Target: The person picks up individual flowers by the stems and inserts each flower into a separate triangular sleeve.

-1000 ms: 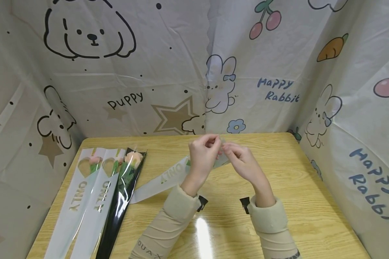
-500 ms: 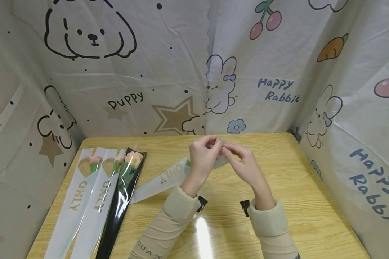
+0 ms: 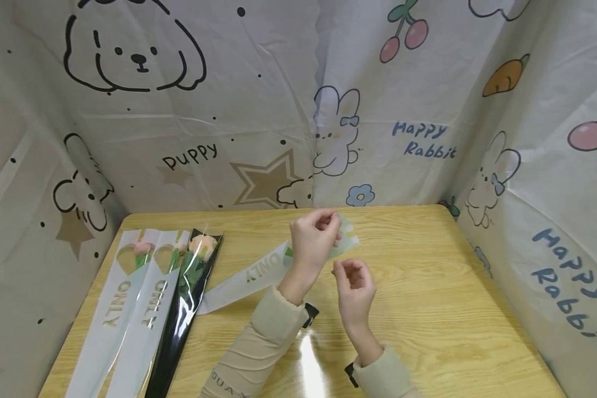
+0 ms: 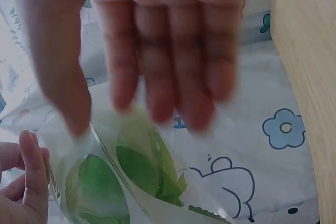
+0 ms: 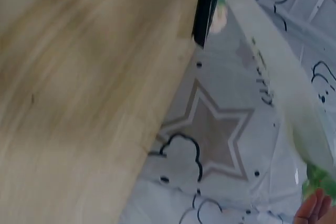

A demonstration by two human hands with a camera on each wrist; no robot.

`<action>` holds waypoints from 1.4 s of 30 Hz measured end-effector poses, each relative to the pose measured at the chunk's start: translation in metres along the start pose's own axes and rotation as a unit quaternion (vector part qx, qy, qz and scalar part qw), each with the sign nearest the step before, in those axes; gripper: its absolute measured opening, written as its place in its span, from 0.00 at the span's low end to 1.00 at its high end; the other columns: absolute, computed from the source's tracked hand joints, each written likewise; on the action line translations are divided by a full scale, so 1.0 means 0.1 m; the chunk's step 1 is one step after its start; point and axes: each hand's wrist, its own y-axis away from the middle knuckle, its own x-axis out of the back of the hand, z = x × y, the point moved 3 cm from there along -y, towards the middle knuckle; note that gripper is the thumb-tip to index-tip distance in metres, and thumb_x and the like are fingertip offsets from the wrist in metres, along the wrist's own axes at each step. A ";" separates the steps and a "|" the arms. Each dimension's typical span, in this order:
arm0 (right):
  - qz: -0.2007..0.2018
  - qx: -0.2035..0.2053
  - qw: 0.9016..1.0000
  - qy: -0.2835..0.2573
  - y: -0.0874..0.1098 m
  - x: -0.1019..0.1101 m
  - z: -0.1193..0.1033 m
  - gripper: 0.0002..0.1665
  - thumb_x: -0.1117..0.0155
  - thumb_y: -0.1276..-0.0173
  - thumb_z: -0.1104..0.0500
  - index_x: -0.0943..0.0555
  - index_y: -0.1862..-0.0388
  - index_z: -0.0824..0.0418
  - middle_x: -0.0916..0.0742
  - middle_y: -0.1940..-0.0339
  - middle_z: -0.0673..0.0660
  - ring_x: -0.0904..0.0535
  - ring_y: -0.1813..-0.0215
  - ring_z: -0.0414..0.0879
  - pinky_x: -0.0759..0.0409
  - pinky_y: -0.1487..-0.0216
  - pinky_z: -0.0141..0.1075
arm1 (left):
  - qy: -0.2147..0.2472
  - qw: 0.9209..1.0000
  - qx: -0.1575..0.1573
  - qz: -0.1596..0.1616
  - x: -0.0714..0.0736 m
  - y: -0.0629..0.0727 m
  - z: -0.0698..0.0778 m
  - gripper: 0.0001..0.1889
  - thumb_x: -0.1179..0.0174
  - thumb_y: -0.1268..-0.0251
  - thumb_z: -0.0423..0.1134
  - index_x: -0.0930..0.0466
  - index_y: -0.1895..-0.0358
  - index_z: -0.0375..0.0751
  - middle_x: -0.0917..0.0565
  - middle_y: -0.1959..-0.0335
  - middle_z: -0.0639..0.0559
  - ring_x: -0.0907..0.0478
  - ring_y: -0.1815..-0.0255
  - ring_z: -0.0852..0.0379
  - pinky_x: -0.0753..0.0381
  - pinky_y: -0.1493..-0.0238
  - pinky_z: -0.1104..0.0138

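A translucent white flower sleeve (image 3: 266,271), printed ONLY, slants across the middle of the table. My left hand (image 3: 310,243) pinches it near its upper end, which shows beyond the fingers. In the left wrist view, green leaves (image 4: 97,187) show through the film beside my left hand (image 4: 26,179). Below and right of the left hand, my right hand (image 3: 355,287) is apart from the sleeve, its fingers loosely bent. Close to the left wrist camera, the right hand (image 4: 168,51) looks blurred, fingers hanging loose, thumb apart. I see nothing in it.
At the table's left lie two white ONLY sleeves with pink flowers (image 3: 144,247), side by side. A black sleeve (image 3: 171,337) with a peach flower (image 3: 203,246) lies against them. A printed cloth (image 3: 263,110) walls the wooden table (image 3: 428,309) at the back and sides.
My right hand has left the sleeve's upper end and come down toward me, below the left hand. The left hand keeps its hold in nearly the same place.
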 end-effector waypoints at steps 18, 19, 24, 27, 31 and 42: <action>-0.045 -0.058 0.994 0.077 0.16 -0.29 -0.06 0.03 0.48 0.39 0.77 0.27 0.71 0.76 0.19 0.73 0.66 0.24 0.69 0.31 0.23 0.68 0.23 | -0.011 0.998 0.017 -0.054 -0.04 0.09 -0.04 0.09 0.44 0.39 0.30 0.18 0.62 0.25 0.18 0.83 0.43 0.24 0.89 0.58 0.23 0.85 0.75; -0.044 -0.051 0.995 0.079 0.16 -0.30 -0.10 0.02 0.49 0.40 0.78 0.28 0.71 0.77 0.20 0.74 0.66 0.25 0.70 0.30 0.24 0.69 0.22 | -0.015 0.998 0.013 -0.061 -0.04 0.09 -0.05 0.10 0.44 0.39 0.30 0.18 0.61 0.26 0.18 0.82 0.43 0.24 0.89 0.58 0.24 0.86 0.75; -0.055 -0.029 0.995 0.074 0.17 -0.27 0.08 0.02 0.49 0.38 0.76 0.30 0.71 0.76 0.20 0.75 0.66 0.24 0.72 0.33 0.22 0.71 0.23 | -0.050 0.996 -0.017 -0.072 0.06 0.10 -0.14 0.09 0.45 0.38 0.30 0.18 0.60 0.27 0.18 0.80 0.44 0.25 0.87 0.58 0.26 0.85 0.77; -0.072 -0.029 0.995 0.057 0.17 -0.24 0.19 0.03 0.48 0.35 0.73 0.30 0.67 0.77 0.20 0.71 0.68 0.21 0.69 0.42 0.20 0.65 0.27 | -0.093 0.994 -0.011 -0.056 0.22 0.07 -0.26 0.08 0.44 0.40 0.29 0.18 0.62 0.28 0.17 0.76 0.43 0.23 0.81 0.57 0.22 0.79 0.74; -0.096 -0.016 0.994 0.040 0.13 -0.22 0.20 0.07 0.49 0.34 0.72 0.31 0.62 0.78 0.20 0.67 0.70 0.20 0.65 0.47 0.19 0.61 0.29 | -0.137 0.983 0.079 -0.090 0.48 0.01 -0.50 0.09 0.44 0.39 0.30 0.18 0.59 0.31 0.16 0.66 0.41 0.20 0.67 0.51 0.18 0.64 0.65; -0.159 -0.055 0.986 -0.014 -0.09 -0.26 0.28 0.09 0.50 0.33 0.71 0.33 0.60 0.80 0.22 0.61 0.73 0.21 0.60 0.39 0.20 0.54 0.33 | -0.138 0.912 0.277 -0.271 0.95 0.10 -1.10 0.15 0.50 0.32 0.40 0.22 0.50 0.35 0.19 0.56 0.42 0.23 0.60 0.51 0.21 0.58 0.61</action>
